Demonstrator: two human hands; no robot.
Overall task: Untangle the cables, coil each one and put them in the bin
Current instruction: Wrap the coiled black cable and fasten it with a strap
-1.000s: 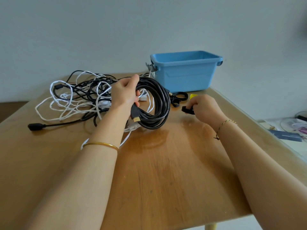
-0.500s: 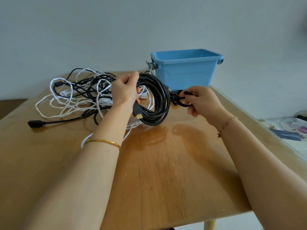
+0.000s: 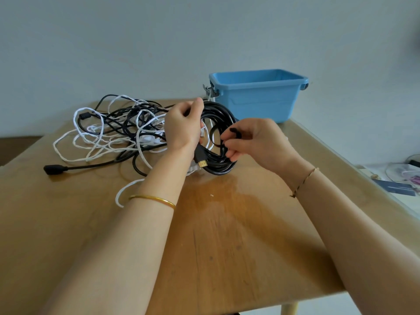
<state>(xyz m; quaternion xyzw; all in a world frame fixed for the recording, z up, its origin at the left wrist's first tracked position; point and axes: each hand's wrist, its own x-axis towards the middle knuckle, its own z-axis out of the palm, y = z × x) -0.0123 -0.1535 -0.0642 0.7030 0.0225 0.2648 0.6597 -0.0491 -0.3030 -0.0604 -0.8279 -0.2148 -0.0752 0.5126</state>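
Note:
My left hand [image 3: 183,127] grips a coiled black cable [image 3: 221,163] and holds it upright above the table; a gold-tipped plug [image 3: 201,161] hangs below my wrist. Right beside the coil, my right hand [image 3: 254,139] pinches a small black strap [image 3: 235,132]. A tangle of black and white cables [image 3: 118,130] lies on the table to the left, behind my left hand. The blue bin [image 3: 259,96] stands at the far right of the table.
The wooden table [image 3: 227,235] spreads toward me. A black plug end [image 3: 54,169] of a tangled cable lies at the left. The table's right edge runs close to my right arm; clutter [image 3: 402,176] lies on a lower surface beyond it.
My right hand picked the black strap off the table near the bin and brought it left to the coil. My left hand kept holding the coil, raising it slightly.

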